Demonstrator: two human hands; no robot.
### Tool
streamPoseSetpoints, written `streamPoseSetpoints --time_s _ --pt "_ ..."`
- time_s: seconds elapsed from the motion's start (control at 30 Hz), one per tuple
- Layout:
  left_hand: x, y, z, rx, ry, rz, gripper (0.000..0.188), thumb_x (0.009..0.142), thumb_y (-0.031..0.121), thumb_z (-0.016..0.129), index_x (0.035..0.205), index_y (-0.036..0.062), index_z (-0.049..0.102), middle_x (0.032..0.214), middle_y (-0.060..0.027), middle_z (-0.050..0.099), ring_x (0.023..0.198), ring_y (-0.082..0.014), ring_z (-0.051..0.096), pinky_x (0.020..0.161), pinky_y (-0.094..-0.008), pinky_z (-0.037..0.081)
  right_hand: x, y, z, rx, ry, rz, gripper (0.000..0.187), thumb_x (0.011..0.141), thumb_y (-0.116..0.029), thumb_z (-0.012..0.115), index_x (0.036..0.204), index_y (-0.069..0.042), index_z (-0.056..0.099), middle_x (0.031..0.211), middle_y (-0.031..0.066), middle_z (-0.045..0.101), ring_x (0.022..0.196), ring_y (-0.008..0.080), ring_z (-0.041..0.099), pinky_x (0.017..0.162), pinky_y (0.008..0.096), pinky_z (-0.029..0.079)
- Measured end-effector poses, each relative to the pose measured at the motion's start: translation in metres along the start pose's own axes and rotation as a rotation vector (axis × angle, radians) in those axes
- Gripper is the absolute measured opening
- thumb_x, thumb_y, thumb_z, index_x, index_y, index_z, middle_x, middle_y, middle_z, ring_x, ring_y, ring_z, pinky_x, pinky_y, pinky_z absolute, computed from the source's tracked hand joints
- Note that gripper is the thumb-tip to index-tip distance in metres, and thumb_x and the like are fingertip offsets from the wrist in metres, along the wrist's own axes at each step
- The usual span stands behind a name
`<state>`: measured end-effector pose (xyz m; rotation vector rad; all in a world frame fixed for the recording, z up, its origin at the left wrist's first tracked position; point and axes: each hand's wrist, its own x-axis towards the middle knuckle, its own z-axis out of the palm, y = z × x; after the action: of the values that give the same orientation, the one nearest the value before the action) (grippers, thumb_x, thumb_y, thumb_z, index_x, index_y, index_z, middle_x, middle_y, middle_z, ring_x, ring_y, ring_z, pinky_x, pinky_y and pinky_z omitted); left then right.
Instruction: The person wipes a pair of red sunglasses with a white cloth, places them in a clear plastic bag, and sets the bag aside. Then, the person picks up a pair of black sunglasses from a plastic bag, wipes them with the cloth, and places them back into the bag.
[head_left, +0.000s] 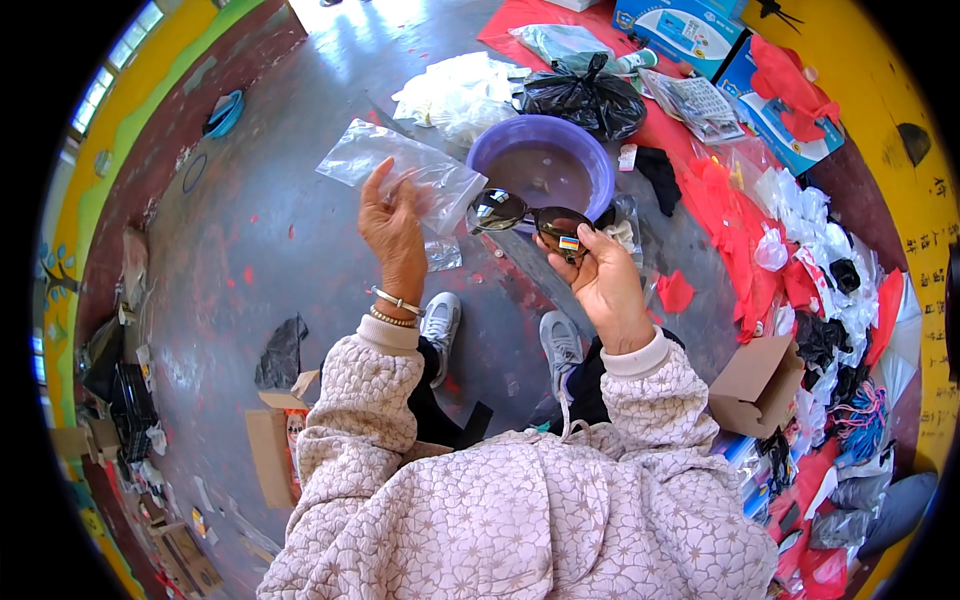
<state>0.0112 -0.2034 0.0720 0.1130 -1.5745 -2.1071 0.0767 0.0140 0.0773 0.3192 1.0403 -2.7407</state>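
Sunglasses (545,218) with dark lenses and a small striped sticker on one lens are pinched by my right hand (605,280) at the right lens. They hang just in front of a purple basin (604,165) of murky water. My left hand (392,225) is raised to their left, with a thin clear plastic bag (350,150) caught at its fingers. The bag spreads out to the left and reaches toward the basin's rim; it partly covers the fingertips. Below it a smaller clear plastic piece (443,254) shows beside the left wrist.
White plastic bags (460,90) and a tied black bag (585,100) lie behind the basin. Blue boxes (680,35) stand at the back right. Red cloth (740,240) and heaped packaging run along the right wall. Open cardboard boxes (757,385) (268,455) flank me.
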Motion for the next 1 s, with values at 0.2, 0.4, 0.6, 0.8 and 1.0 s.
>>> streamPoseSetpoints --time_s 0.2,0.4,0.6,0.8,1.0 --pt "-0.002 -0.003 0.001 0.087 0.011 -0.038 0.026 0.084 0.004 0.059 0.11 0.0042 0.055 0.08 -0.0035 0.062 0.065 -0.0069 0.056 0.054 -0.0188 0.046 -0.002 -0.003 0.002 -0.019 -0.031 -0.036 0.023 0.092 -0.014 0.046 0.106 0.002 0.054 0.102 0.014 0.061 0.094 0.024 0.062 0.072 0.0303 0.055" --pt "0.0 -0.008 -0.003 0.17 -0.029 0.05 0.008 0.083 0.005 0.061 0.09 0.0025 0.061 0.072 0.0011 0.057 0.06 -0.0043 0.051 0.053 -0.0183 0.043 0.001 -0.003 -0.001 0.057 -0.032 0.03 0.026 0.091 -0.013 0.047 0.105 0.007 0.053 0.106 0.0214 0.059 0.097 0.0296 0.061 0.074 0.0297 0.056" --pt "0.002 -0.016 -0.004 0.323 -0.054 0.12 0.007 0.085 0.008 0.059 0.087 0.002 0.061 0.071 0.0019 0.056 0.062 -0.0033 0.05 0.053 -0.0178 0.041 0.007 -0.002 -0.008 0.27 0.026 0.133 0.026 0.092 -0.013 0.045 0.104 0.008 0.051 0.103 0.0211 0.059 0.099 0.0313 0.059 0.079 0.0321 0.054" --pt "0.001 -0.016 -0.007 0.17 -0.116 -0.11 0.026 0.088 0.013 0.056 0.112 0.0034 0.052 0.081 -0.002 0.058 0.069 -0.0061 0.054 0.056 -0.0193 0.045 0.002 0.005 0.0 0.039 -0.045 -0.024 0.026 0.092 -0.015 0.044 0.107 0.005 0.051 0.106 0.0189 0.059 0.098 0.0292 0.059 0.078 0.0311 0.053" --pt "-0.01 0.007 0.012 -0.002 -0.265 -0.368 0.055 0.09 0.016 0.051 0.136 0.0069 0.022 0.113 -0.0137 0.049 0.091 -0.0163 0.057 0.072 -0.0277 0.052 0.0 0.013 0.007 0.008 -0.113 -0.034 0.024 0.093 -0.014 0.043 0.111 0.0 0.05 0.107 0.0138 0.059 0.1 0.0243 0.059 0.079 0.0302 0.052"
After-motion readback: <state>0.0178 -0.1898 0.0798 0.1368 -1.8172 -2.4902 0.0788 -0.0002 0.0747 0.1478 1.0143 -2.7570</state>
